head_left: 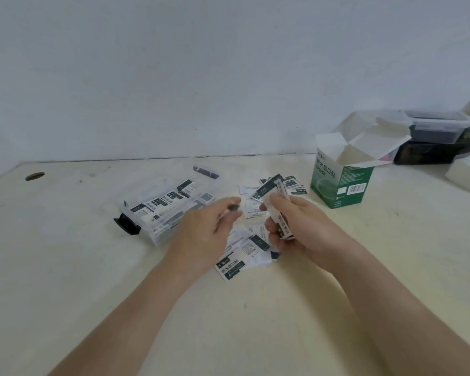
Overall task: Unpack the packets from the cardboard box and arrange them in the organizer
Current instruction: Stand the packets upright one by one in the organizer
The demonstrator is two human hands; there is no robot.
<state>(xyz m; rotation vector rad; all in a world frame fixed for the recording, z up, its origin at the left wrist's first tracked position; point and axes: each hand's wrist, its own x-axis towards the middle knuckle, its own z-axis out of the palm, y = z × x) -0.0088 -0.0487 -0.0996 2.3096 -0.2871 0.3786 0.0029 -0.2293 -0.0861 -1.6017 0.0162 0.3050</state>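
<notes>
- Our right hand (296,229) grips a stack (278,217) of packets, fingers curled round it, its long axis running away from us.
- Our left hand (201,232) hovers just beside the stack, blurred; we cannot tell whether its fingertips pinch anything.
- The organizer (162,234) lies left of both hands, nearer the left one, set diagonally on the surface (255,321).
- Loose packets (232,267) lie under the hands; the box (339,183) stands open, far right.

Clear lidded container (440,126) (dark contents) at the table (65,267) far right.

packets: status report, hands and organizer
Right hand grips white-and-green paper packets. Left hand blurred, grip unclear. Clear plastic organizer partly filled; loose packets beside it.
</notes>
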